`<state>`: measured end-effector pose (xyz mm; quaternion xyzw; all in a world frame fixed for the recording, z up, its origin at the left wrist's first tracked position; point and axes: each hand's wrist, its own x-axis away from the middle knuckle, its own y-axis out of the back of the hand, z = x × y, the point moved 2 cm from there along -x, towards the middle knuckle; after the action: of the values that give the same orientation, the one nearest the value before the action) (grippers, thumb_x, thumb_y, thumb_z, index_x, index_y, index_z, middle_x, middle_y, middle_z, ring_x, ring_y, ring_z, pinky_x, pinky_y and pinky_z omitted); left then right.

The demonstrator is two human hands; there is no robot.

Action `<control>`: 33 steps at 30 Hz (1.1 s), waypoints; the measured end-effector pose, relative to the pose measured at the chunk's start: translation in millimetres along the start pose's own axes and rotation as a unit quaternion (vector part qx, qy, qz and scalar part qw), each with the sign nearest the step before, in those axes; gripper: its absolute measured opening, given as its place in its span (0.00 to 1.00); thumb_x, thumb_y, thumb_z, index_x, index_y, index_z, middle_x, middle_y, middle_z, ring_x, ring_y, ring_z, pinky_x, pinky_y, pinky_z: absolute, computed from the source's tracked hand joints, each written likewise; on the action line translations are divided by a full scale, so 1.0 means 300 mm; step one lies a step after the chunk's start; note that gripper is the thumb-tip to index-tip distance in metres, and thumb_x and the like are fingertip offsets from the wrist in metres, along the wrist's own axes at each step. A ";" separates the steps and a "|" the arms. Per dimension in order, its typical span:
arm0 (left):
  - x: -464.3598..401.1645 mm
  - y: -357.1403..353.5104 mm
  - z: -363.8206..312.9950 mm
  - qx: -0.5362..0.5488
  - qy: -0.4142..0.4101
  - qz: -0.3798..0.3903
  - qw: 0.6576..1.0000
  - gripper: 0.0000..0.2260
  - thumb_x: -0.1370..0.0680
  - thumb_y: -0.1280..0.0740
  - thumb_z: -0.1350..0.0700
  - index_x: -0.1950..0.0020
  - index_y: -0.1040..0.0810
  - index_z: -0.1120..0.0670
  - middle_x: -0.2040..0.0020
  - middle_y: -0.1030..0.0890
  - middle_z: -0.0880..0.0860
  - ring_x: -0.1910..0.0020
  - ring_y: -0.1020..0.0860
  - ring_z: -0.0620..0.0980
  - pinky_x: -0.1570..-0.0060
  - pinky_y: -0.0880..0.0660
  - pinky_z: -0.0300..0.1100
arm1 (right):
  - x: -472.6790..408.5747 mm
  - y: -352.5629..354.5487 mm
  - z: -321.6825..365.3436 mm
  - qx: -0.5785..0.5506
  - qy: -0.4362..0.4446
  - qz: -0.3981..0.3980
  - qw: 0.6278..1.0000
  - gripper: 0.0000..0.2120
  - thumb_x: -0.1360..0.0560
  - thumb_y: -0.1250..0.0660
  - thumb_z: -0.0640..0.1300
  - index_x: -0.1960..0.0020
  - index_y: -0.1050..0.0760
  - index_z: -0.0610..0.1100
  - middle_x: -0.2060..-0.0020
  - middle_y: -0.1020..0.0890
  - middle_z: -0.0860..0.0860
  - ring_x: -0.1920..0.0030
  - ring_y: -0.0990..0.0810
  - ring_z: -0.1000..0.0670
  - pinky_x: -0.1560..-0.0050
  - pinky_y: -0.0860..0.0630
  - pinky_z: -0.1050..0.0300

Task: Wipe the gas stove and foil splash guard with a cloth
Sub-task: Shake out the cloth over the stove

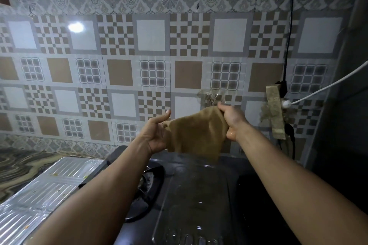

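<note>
Above the gas stove (pixel 199 195), against the tiled wall (pixel 123 73), you held the brown cloth (pixel 196 135) stretched between both hands, clear of the stove top; your right hand (pixel 232 117) was closed in a fist around the cloth's upper right corner, raised close to a clear hook (pixel 209 96) stuck on the wall; your left hand (pixel 158 132) was palm up and loosely curled at the cloth's left edge, thumb extended, and whether its fingers pinched the fabric could not be told, since the cloth hid them; the cloth hung down slack, its lower edge over the rear of the stove; the foil splash guard (pixel 45 191) lay tilted to the left of the stove, beside the black burner grate (pixel 151 181), with small specks of residue on its ribbed surface.
</note>
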<state>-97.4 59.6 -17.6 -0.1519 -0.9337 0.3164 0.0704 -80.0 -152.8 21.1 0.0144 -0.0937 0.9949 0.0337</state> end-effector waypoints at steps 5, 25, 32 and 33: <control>-0.004 0.022 0.021 -0.079 0.032 -0.046 0.995 0.19 0.29 0.33 0.63 0.39 0.24 0.58 0.44 0.19 0.58 0.49 0.19 0.56 0.50 0.22 0.53 | -0.010 -0.004 0.025 0.073 0.030 -0.003 0.997 0.15 0.19 0.40 0.51 0.53 0.24 0.41 0.59 0.20 0.42 0.55 0.20 0.43 0.41 0.23 0.46; -0.002 -0.059 -0.107 -0.315 -0.237 -0.233 0.889 0.19 0.30 0.26 0.66 0.40 0.20 0.58 0.51 0.21 0.50 0.54 0.22 0.45 0.53 0.22 0.38 | -0.040 0.062 0.093 0.230 0.152 -0.155 0.949 0.06 0.19 0.42 0.43 0.47 0.27 0.45 0.50 0.23 0.48 0.51 0.26 0.50 0.50 0.28 0.54; 0.012 -0.053 -0.151 -0.467 -0.238 -0.253 0.813 0.08 0.32 0.24 0.64 0.54 0.17 0.58 0.55 0.16 0.55 0.58 0.18 0.52 0.61 0.20 0.43 | -0.042 0.079 0.109 0.172 0.126 -0.081 0.974 0.09 0.20 0.37 0.45 0.51 0.20 0.43 0.54 0.20 0.45 0.55 0.22 0.49 0.48 0.22 0.49; 0.014 -0.055 -0.157 -0.476 -0.242 -0.256 0.806 0.07 0.32 0.24 0.64 0.57 0.17 0.58 0.56 0.16 0.55 0.59 0.18 0.51 0.63 0.22 0.42 | -0.033 0.078 0.112 0.150 0.117 -0.045 0.981 0.08 0.22 0.33 0.44 0.49 0.20 0.41 0.54 0.19 0.45 0.55 0.21 0.49 0.49 0.21 0.51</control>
<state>-94.6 75.4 29.8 0.1594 -0.9590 -0.1706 -0.1608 -71.0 -182.8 49.4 -0.0934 0.0617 0.9899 0.0865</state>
